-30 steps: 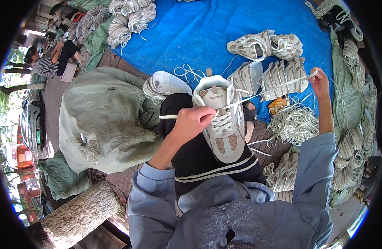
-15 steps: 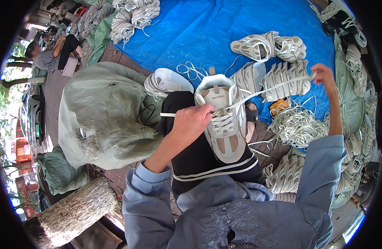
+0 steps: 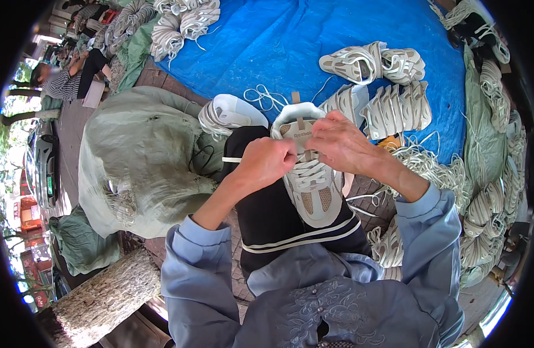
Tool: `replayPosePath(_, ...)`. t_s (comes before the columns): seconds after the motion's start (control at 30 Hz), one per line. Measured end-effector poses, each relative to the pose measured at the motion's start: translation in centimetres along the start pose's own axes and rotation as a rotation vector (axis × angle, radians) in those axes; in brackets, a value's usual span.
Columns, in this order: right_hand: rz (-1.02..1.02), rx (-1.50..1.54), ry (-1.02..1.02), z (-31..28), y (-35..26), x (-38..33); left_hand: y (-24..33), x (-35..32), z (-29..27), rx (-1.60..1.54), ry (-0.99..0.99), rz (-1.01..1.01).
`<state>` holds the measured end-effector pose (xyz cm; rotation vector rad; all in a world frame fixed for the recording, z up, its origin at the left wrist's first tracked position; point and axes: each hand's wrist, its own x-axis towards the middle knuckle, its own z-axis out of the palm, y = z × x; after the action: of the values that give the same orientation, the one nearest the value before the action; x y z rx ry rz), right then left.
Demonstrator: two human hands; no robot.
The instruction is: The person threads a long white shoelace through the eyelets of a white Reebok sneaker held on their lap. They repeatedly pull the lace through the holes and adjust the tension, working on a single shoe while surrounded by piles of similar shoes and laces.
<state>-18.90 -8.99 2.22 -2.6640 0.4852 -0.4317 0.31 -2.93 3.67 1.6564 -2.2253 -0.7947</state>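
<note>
A beige and white sneaker point(image 3: 314, 210) rests on my dark-trousered lap, toe toward me, with its white shoelace point(image 3: 305, 177) crossed over the tongue. My left hand point(image 3: 268, 162) is closed at the left side of the upper eyelets, pinching the lace; a lace piece sticks out to its left. Over the right side of the collar and tongue, my right hand point(image 3: 343, 144) is closed with curled fingers. What its fingertips grip is hidden behind the hand. Another white sneaker point(image 3: 235, 113) lies just beyond my left knee.
A blue tarp point(image 3: 267, 46) spreads ahead, bearing rows of sneakers point(image 3: 397, 109). Loose white laces point(image 3: 435, 168) pile up at the right. To the left stand a large pale sack point(image 3: 145, 162) and a stone block point(image 3: 107, 293). A person point(image 3: 69, 78) sits at the far left.
My right hand has come in from the far right, where it held the lace stretched out, to the shoe's collar. My left hand stays at the eyelets.
</note>
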Motion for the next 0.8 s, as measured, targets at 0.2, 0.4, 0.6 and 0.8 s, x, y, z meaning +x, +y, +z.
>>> replayPosePath(0.2, 0.119, 0.204, -0.085, -0.8, 1.0, 0.2, -1.1, -0.5, -2.6, 0.101, 0.039, 0.006)
replayPosePath(0.4, 0.119, 0.08, -0.088, 0.2, 0.4, 1.5, -2.3, -2.6, -1.6, 0.324, 0.273, -0.002)
replayPosePath(0.6, -0.065, -0.024, 0.203, 1.1, 0.7, 0.7, 1.2, -3.0, 2.4, 0.109, 0.422, 0.105)
replayPosePath(0.8, -0.166, -0.357, 0.136, 0.2, -0.2, -0.2, 2.3, -1.7, 4.9, 0.453, 0.354, -0.012)
